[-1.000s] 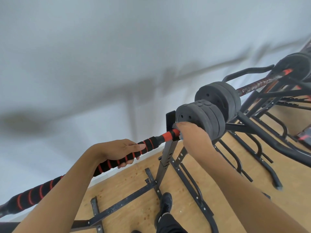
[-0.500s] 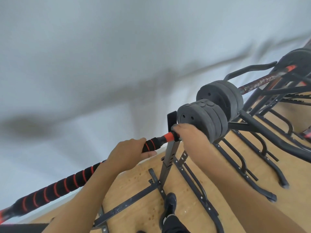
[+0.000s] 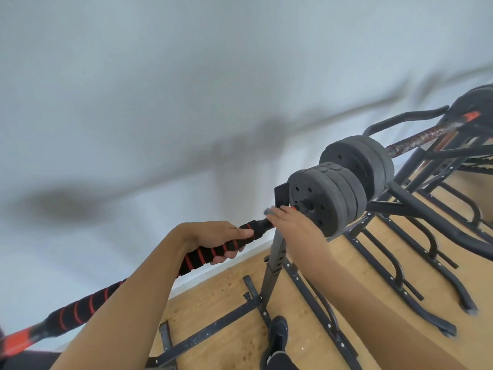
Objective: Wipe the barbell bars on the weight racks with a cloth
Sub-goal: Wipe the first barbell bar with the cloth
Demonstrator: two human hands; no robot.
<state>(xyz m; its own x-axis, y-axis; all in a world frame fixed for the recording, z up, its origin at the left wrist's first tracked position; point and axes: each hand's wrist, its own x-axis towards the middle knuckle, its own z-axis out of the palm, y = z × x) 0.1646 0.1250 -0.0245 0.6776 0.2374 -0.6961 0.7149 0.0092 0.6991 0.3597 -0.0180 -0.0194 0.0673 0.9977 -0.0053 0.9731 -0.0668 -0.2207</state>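
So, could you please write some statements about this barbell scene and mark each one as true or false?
1. The left hand grips the padded bar. True.
2. The right hand is on the bar far from the weight plates. False: it is right next to them.
3. A bit of grey cloth shows at the right hand's fingertips. True.
4. The bar lies flat on the floor. False: it is up at the top of the rack, well above the floor.
5. The bar's padding is plain blue. False: it is black with red stripes.
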